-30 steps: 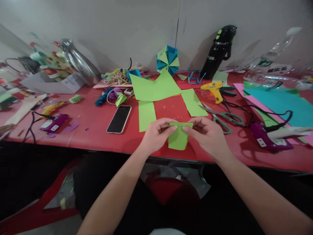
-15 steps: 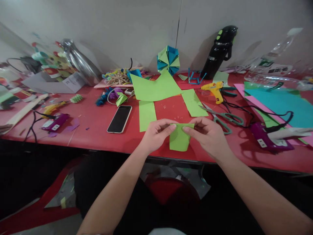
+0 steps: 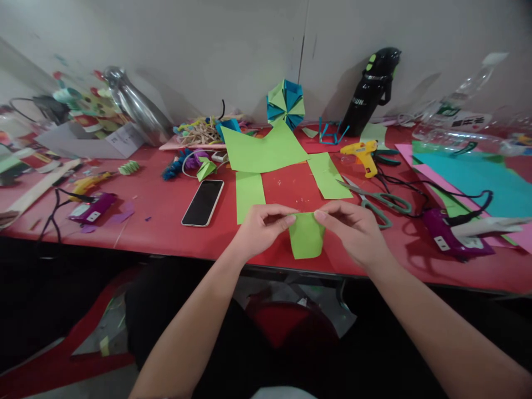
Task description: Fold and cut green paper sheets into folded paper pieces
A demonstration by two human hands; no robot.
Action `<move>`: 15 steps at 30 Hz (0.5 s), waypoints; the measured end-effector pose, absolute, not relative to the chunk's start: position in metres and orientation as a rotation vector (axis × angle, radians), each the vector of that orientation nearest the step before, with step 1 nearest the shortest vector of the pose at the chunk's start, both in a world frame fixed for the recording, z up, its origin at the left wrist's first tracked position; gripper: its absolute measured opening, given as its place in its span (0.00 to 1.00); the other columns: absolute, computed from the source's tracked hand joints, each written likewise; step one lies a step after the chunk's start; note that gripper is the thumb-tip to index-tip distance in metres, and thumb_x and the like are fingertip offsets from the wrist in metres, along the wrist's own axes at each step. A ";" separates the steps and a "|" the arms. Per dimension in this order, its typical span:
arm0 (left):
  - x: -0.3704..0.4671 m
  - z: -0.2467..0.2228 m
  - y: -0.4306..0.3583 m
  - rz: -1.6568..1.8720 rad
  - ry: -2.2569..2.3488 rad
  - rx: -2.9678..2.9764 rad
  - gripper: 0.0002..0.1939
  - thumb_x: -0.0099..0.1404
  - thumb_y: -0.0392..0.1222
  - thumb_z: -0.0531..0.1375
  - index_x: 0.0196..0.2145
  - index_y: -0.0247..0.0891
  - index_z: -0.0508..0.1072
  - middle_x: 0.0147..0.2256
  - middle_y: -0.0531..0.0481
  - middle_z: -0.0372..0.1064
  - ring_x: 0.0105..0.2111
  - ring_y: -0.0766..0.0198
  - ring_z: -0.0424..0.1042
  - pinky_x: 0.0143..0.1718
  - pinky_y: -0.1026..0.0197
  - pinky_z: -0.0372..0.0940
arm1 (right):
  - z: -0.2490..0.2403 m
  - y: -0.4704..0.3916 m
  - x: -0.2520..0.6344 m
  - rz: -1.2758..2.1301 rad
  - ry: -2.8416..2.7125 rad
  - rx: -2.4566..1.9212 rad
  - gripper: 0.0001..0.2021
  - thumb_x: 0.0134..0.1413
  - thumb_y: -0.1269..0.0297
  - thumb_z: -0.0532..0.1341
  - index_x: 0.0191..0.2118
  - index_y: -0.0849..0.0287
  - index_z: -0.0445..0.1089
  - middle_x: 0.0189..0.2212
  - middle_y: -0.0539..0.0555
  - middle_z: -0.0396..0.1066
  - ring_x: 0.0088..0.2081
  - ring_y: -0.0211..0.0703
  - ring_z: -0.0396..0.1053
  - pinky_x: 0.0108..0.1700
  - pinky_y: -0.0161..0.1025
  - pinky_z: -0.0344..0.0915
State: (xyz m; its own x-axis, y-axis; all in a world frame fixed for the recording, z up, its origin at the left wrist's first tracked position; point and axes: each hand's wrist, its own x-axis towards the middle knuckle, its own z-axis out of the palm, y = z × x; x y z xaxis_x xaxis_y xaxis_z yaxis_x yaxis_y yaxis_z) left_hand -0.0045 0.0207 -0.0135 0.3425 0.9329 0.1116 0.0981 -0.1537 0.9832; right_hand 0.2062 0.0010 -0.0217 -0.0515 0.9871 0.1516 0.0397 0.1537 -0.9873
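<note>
green paper piece (image 3: 307, 239), between the two hands: probably light, pliable and easily creased, best taken by the ends of its upper edge, where the left hand (image 3: 262, 228) and the right hand (image 3: 354, 228) each pinch it between thumb and fingers. plain, bright green and roughly four-sided, it extends below the grip to a slightly bowed lower edge. scissors (image 3: 393, 200) lie just beyond the right hand.

Tallies one left hand (image 3: 293, 217), one right hand (image 3: 324, 213), one held green paper piece (image 3: 307, 241), and three green sheets (image 3: 266, 149) (image 3: 250, 199) (image 3: 328, 176) just beyond. Also lists one phone (image 3: 203, 203), one pair of scissors (image 3: 369, 194), two purple boxes (image 3: 102, 205) (image 3: 435, 226), one black flask (image 3: 366, 97), one silver jug (image 3: 135, 102), one blue-and-green paper ball (image 3: 285, 103).
</note>
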 end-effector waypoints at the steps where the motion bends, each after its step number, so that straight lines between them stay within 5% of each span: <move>1: -0.005 -0.012 0.019 0.975 0.964 1.555 0.10 0.63 0.45 0.68 0.38 0.36 0.83 0.39 0.43 0.82 0.39 0.57 0.79 0.44 0.56 0.74 | -0.020 0.001 0.207 1.123 -1.357 -1.086 0.08 0.56 0.57 0.70 0.31 0.54 0.77 0.28 0.50 0.73 0.31 0.39 0.67 0.34 0.37 0.65; 15: -0.001 -0.012 0.014 1.147 1.032 1.628 0.08 0.62 0.44 0.68 0.30 0.37 0.81 0.29 0.48 0.80 0.30 0.62 0.76 0.32 0.62 0.71 | -0.011 -0.003 0.209 1.054 -1.491 -1.161 0.10 0.58 0.55 0.67 0.31 0.55 0.77 0.28 0.50 0.74 0.30 0.40 0.68 0.33 0.38 0.66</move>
State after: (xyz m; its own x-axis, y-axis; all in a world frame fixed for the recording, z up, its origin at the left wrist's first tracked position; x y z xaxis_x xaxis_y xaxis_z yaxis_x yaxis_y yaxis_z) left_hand -0.0013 0.0135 -0.0120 0.2324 0.9419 0.2426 0.1418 -0.2796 0.9496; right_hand 0.2092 -0.0029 -0.0112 -0.1103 0.9803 0.1641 0.1721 0.1815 -0.9682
